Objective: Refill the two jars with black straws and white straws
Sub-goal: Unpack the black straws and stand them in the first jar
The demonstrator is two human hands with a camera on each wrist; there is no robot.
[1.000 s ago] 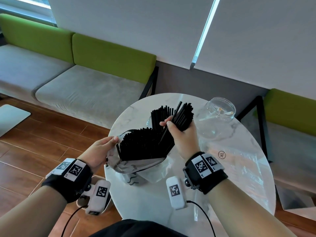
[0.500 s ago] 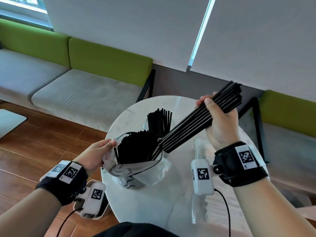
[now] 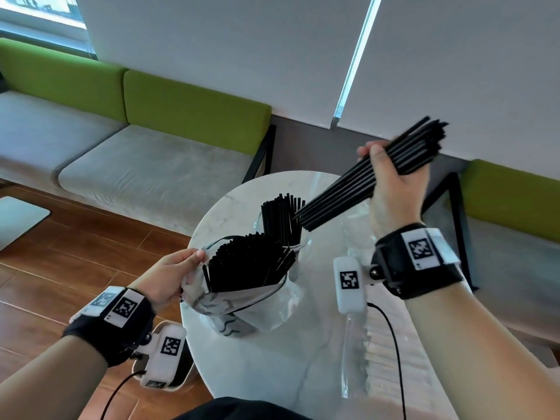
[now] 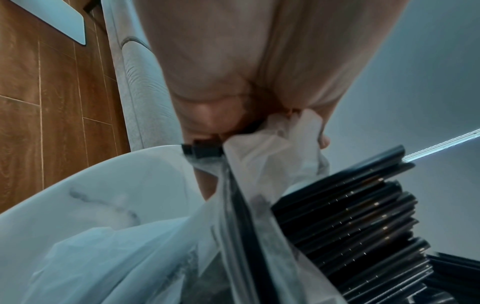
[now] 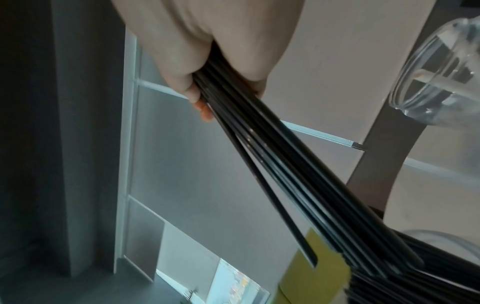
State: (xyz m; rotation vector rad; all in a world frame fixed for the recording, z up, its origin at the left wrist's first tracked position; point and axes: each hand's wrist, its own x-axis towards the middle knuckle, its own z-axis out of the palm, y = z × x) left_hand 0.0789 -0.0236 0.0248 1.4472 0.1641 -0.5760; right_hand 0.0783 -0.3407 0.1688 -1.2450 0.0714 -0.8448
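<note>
One fat handful of black straws is what the right hand has got, fingers and thumb wrapped tight round the upper part of the bunch, so the top ends poke out past the knuckles toward the wall and the long lower part slants down to the left. The low tips sit right over the jar that already has black straws standing in it, looks like just above the rim, though I can't tell if any of them are touching. From the right wrist view the bunch is fanning a bit, one straw splaying off on its own. Over on the other side the left hand is pinching the edge of the plastic bag, thumb and fingers closed on the film, keeping its mouth open; the bag is still packed with black straws and sits on the marble table just in front of that jar. So I'd say we're mid-transfer on the black half of the job: bunch is out of the bag, not yet in the jar. Next move probably needs the bunch tipped more upright and the tips lined up inside the rim before letting go, else that stray one could miss. The empty glass jar sits off to the right, and what looks like a pack of white straws lies on the table near the right forearm, untouched.
</note>
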